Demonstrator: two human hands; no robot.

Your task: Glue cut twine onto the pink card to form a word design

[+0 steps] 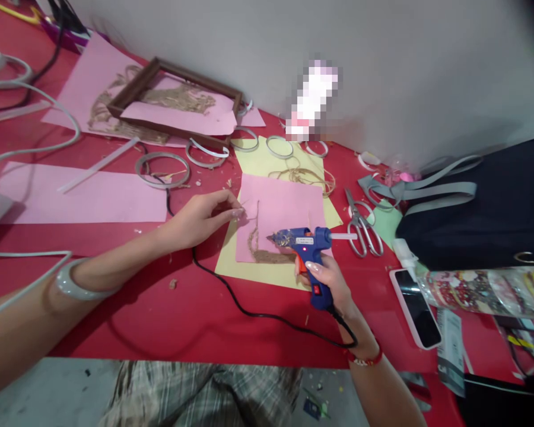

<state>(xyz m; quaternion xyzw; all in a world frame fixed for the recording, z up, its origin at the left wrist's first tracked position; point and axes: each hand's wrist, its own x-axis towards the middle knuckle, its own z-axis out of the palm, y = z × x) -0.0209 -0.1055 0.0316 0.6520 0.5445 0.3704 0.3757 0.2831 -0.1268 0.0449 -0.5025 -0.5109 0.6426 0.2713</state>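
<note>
My right hand (327, 276) is wrapped round the handle of a blue glue gun (305, 239), its nozzle pointing left, low over a pink sheet (285, 201). A clear glue stick (343, 236) pokes out of the gun's back. Brown twine (271, 257) lies along the lower left of that sheet in a bent outline, partly hidden by the gun. At the sheet's left edge, my left hand (209, 216) has thumb and forefinger pinched together on what looks like a thin end of twine. Beneath the pink sheet is a yellow sheet (226, 261).
Loose twine (307, 176) lies behind the pink sheet, with several tape rings (162, 170) around. Scissors (362, 228), a phone (416, 308) and a dark bag (480, 207) are on the right. A brown frame (173, 127) stands back left. The gun's black cord (258, 314) crosses the front.
</note>
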